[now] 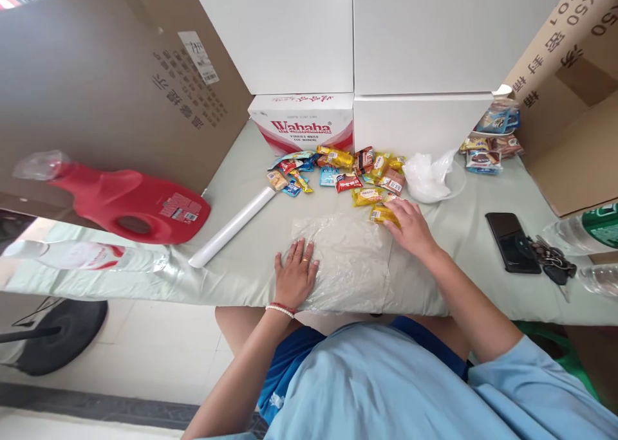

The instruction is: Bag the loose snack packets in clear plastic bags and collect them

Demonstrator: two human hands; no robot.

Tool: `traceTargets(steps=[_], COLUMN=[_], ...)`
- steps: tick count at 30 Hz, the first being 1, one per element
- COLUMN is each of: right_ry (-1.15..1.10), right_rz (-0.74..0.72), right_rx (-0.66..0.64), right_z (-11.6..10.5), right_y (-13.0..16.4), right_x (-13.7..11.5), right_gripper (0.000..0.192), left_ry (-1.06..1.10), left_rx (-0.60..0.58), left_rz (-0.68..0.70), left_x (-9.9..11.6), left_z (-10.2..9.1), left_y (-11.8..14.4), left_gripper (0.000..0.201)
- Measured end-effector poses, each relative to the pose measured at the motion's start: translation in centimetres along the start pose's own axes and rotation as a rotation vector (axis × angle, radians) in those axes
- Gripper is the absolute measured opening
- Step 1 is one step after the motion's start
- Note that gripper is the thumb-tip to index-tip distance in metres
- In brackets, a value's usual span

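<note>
We saw the left hand (295, 274) lying flat, palm down, on the near left part of a clear plastic bag (347, 260) that was spread on the table (241, 266) close to its front edge; its fingers were stretched out side by side and held nothing, only pressing on the film. The right hand (410, 228) reached to the far right corner of the same bag, with its fingers curled loosely down onto a yellow snack packet (383, 215) that lay at the bag's edge; we could not tell whether the packet was gripped or only touched. Just beyond that packet lay a heap of small snack packets (347, 166) in yellow, red and blue, spread in front of a white and red carton (302, 121) that stood against taller white boxes (415, 35). To the right of the heap sat a crumpled white bag (427, 176), and farther right a few more packets (490, 144) were stacked beside a big brown cardboard box (574, 112). A white roll (232, 226) lay slanting on the table to the left of the clear bag, well apart from the left hand. A red jug (130, 202) lay on its side at the left. A black phone (512, 242) and a bunch of keys (553, 260) rested at the right, near a bottle with a green label (589, 228).
</note>
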State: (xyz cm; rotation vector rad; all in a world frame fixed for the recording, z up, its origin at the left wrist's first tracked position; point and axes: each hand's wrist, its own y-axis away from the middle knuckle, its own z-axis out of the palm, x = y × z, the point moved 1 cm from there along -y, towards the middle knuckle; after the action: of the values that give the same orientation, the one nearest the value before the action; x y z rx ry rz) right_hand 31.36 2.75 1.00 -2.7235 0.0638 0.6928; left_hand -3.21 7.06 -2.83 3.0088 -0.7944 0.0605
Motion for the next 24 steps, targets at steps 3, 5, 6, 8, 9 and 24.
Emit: traceTargets(steps=[3,5,6,8,9,24], right_ry=[0.095,0.133,0.144,0.150,0.152,0.325], right_rz=[-0.089,-0.088,-0.081,-0.063,-0.057,-0.023], right_rx=[-0.113,-0.154,-0.152,-0.123,-0.105,-0.199], right_z=[2.4,3.5,3.7,3.5,3.2,8.5], right_y=[-1.7,-1.0,-0.3,1.2,1.8,-18.7], right_x=[0.6,1.6,2.2,3.4,3.9,-7.2], right_gripper=[0.048,0.048,0.049,0.049,0.049,0.040], left_ry=[-0.016,-0.011,-0.005,0.011,0.021,0.098], left_rx=[-0.007,-0.012,-0.013,-0.010,-0.006,0.014], left_rz=[0.023,0.041,0.047,0.048,0.045,0.034], left_x=[-0.2,-0.3,-0.4,-0.4,-0.5,-0.8], left_z=[0.0,-0.1,-0.2,-0.2,-0.2,0.0], left_y=[0.4,0.8,1.0,1.2,1.3,1.6], left_gripper=[0.057,0.058,0.059,0.060,0.061,0.061])
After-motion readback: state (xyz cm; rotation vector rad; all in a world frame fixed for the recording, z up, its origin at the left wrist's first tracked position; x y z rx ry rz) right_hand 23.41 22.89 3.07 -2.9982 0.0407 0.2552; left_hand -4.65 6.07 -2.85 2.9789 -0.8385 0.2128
